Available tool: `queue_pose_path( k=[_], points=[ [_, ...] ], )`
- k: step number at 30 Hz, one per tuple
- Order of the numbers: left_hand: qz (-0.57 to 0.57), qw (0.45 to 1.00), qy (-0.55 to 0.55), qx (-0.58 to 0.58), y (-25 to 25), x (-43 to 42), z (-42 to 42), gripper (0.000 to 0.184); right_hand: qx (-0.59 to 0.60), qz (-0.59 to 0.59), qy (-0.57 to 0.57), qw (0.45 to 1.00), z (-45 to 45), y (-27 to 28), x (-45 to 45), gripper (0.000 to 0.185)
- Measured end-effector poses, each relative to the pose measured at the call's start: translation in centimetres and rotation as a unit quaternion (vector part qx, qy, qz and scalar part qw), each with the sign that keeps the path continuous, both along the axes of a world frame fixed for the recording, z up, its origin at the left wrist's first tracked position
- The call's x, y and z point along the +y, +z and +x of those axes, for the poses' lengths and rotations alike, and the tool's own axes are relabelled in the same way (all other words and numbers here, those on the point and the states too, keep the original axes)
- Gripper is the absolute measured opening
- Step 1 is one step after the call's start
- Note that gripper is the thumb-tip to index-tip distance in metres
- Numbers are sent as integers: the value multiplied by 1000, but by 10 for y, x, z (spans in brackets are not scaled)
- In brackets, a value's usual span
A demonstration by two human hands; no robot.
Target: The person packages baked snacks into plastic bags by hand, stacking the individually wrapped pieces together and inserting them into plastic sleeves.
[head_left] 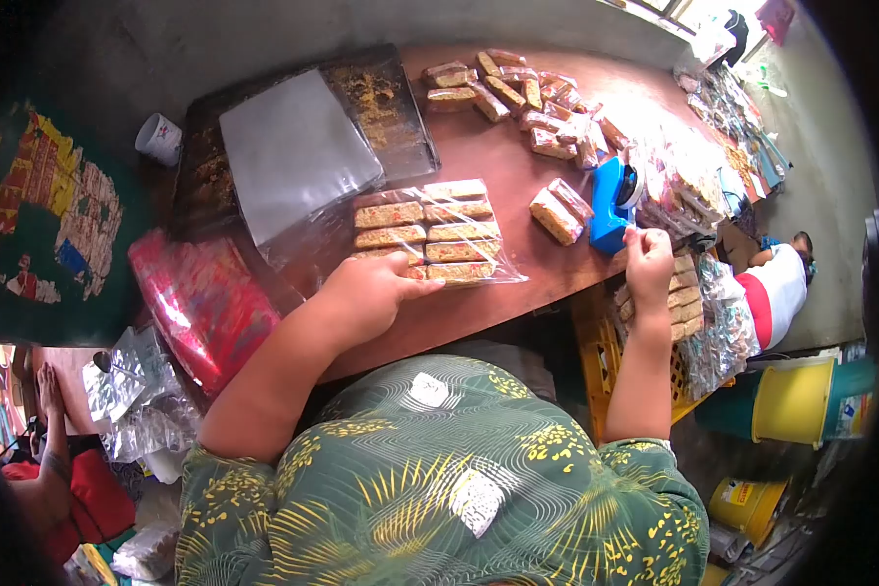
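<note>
While bagged bars point(463, 231) touch the left hand point(373, 293), the right point(648, 262) adjoins the dispenser point(609, 207).

Clear bag of bars point(462, 252), two columns, lying flat on table point(498, 151); blue tape dispenser point(609, 207) near edge.

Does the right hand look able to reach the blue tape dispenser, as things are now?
Probably yes: the right hand is close beside the blue tape dispenser, and nothing visible blocks the way between them.
</note>
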State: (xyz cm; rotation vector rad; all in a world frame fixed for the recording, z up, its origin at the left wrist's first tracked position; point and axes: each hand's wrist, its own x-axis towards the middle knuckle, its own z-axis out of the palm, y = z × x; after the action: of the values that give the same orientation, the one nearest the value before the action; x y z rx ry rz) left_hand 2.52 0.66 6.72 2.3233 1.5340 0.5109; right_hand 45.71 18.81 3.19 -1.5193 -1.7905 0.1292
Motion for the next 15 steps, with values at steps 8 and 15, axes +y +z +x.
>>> queue_pose_path(
  k=[8,15],
  points=[
    [-27,999,0,-20,-8,3,-3,32,-175,-50,115,977,-41,39,-38,21],
    [-76,995,28,-54,-12,6,-2,28,-274,-18,531,802,-188,60,-83,21]
  ],
)
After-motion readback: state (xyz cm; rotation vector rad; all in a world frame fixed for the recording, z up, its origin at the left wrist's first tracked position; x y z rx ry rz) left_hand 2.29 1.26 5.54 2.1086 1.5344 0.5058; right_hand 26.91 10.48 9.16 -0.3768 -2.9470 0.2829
